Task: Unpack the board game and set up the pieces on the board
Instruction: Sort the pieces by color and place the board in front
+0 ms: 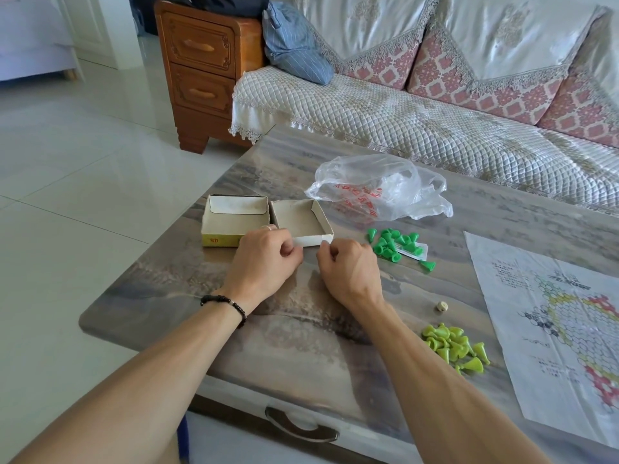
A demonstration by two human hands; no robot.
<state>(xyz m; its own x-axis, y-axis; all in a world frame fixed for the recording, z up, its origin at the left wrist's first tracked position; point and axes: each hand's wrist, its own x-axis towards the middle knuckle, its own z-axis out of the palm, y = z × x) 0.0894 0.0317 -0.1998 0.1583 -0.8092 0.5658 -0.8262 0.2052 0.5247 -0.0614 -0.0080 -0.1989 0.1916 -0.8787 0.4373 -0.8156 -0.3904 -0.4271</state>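
Two open, empty-looking cardboard box halves lie side by side on the table: the yellow-sided one (231,217) on the left and the white one (298,221) on the right. Just in front of them, my left hand (264,259) and my right hand (345,266) are both curled, pinching something small between them that I cannot make out. A pile of dark green cone pieces (398,246) lies to the right of the boxes. Light green cone pieces (455,346) are heaped nearer me. A small die (441,307) sits between the piles. The paper game board (562,319) lies unfolded at the right.
A crumpled clear plastic bag (382,189) lies behind the boxes. The marble-look table (187,279) has a drawer handle (301,426) at its near edge. A sofa (435,105) stands behind the table and a wooden cabinet (204,68) at the back left.
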